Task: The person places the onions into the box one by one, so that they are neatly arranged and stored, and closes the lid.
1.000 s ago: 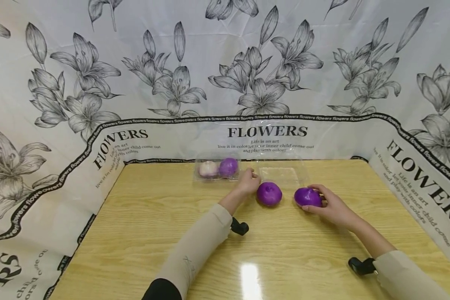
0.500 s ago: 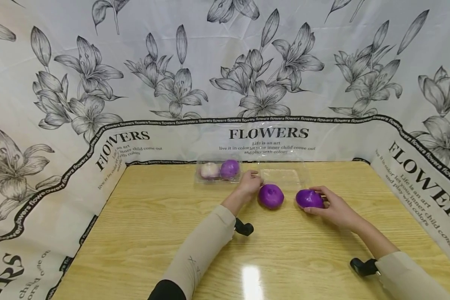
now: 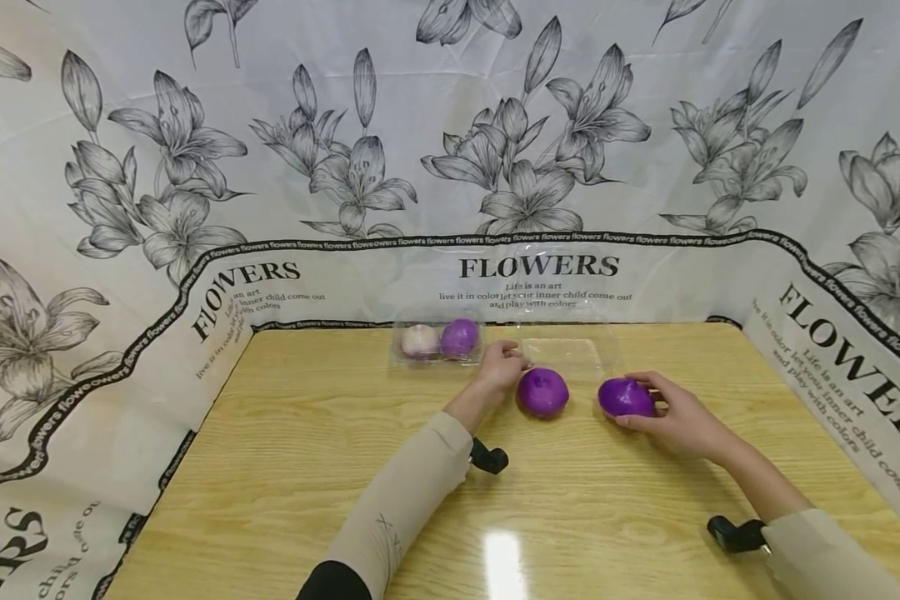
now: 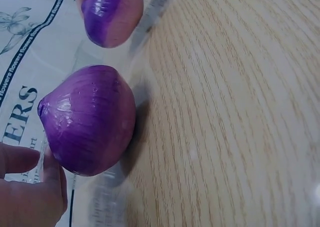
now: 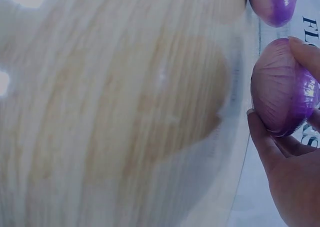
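Note:
My right hand [image 3: 678, 417] grips a glossy purple onion [image 3: 626, 397] by its sides, thumb near, fingers behind. In the right wrist view this onion [image 5: 282, 87] is held a little over the table. My left hand [image 3: 501, 367] is at the left edge of an open clear plastic box [image 3: 603, 354]. Its thumb and finger pinch the thin clear edge, seen in the left wrist view beside a second purple onion [image 4: 92, 119]. That onion sits in front of the box, between the two hands.
Left of the left hand stands another clear plastic box [image 3: 399, 358] holding a whitish bulb [image 3: 420, 340] and a purple onion [image 3: 460, 337]. Behind the wooden table [image 3: 330, 433] hangs a flower-printed cloth [image 3: 345, 283]. Black wrist mounts [image 3: 735, 533] stick out from both forearms.
The right hand has shifted slightly right with its onion, widening the gap to the other onion. The left hand has stayed at the box edge; the whole view tilted slightly at first.

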`<control>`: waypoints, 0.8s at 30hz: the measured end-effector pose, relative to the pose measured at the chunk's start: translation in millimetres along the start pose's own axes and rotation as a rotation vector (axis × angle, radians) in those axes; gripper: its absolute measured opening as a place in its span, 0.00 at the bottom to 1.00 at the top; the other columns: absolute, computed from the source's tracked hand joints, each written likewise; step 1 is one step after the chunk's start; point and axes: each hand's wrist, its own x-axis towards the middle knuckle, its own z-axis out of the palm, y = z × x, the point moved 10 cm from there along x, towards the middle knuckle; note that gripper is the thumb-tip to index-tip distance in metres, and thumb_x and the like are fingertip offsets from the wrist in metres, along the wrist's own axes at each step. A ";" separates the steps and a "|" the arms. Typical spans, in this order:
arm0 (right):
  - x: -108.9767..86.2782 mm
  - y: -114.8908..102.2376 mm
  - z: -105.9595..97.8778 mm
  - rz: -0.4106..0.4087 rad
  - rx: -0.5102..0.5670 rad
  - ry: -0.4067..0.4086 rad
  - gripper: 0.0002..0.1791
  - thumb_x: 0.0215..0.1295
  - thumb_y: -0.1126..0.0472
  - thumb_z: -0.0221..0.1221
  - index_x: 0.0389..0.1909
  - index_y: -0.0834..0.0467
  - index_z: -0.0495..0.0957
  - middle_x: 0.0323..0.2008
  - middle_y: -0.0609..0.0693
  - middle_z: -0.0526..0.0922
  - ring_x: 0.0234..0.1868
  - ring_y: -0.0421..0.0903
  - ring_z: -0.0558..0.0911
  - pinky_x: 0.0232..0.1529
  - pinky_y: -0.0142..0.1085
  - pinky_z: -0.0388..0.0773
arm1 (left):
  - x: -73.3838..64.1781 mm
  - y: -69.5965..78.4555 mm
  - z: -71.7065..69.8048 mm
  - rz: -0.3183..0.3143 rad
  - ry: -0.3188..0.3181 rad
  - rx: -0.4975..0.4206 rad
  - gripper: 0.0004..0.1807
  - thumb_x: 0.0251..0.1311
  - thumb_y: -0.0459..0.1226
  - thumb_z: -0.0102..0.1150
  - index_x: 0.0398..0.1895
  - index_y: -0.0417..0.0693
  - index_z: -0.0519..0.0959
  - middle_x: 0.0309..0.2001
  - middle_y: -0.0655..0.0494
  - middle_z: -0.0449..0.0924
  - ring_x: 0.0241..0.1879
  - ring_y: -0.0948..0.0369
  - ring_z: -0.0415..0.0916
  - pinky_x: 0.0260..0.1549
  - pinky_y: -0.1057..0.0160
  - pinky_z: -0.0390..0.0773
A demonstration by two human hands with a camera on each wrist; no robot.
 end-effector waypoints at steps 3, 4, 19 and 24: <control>-0.1 -7.3 -5.0 -0.038 0.006 0.011 0.42 0.65 0.52 0.71 0.72 0.67 0.63 0.65 0.74 0.70 0.59 0.73 0.76 0.54 0.61 0.84 | 0.0 0.4 0.0 0.004 0.011 0.004 0.25 0.66 0.22 0.57 0.65 0.28 0.69 0.48 0.40 0.79 0.45 0.52 0.82 0.49 0.64 0.85; -0.1 -10.5 -6.7 -0.051 0.004 0.015 0.42 0.65 0.53 0.71 0.71 0.67 0.63 0.64 0.74 0.70 0.58 0.72 0.76 0.53 0.60 0.84 | 0.1 0.4 0.3 0.004 0.012 0.000 0.25 0.65 0.22 0.57 0.66 0.28 0.69 0.46 0.43 0.79 0.45 0.52 0.82 0.49 0.64 0.85; 13.6 -53.1 -21.6 -0.130 0.006 0.025 0.39 0.64 0.56 0.72 0.71 0.65 0.66 0.63 0.69 0.73 0.58 0.70 0.78 0.51 0.55 0.86 | -1.7 -0.5 0.3 -0.004 -0.001 -0.035 0.26 0.66 0.21 0.57 0.67 0.28 0.68 0.43 0.46 0.77 0.48 0.49 0.82 0.54 0.58 0.85; 25.0 -59.3 -22.3 -0.133 0.003 0.030 0.40 0.64 0.56 0.71 0.72 0.65 0.65 0.64 0.69 0.72 0.58 0.70 0.78 0.53 0.60 0.84 | -2.2 -1.2 0.6 -0.008 -0.010 -0.049 0.26 0.66 0.21 0.56 0.67 0.28 0.67 0.43 0.46 0.76 0.49 0.47 0.82 0.54 0.58 0.85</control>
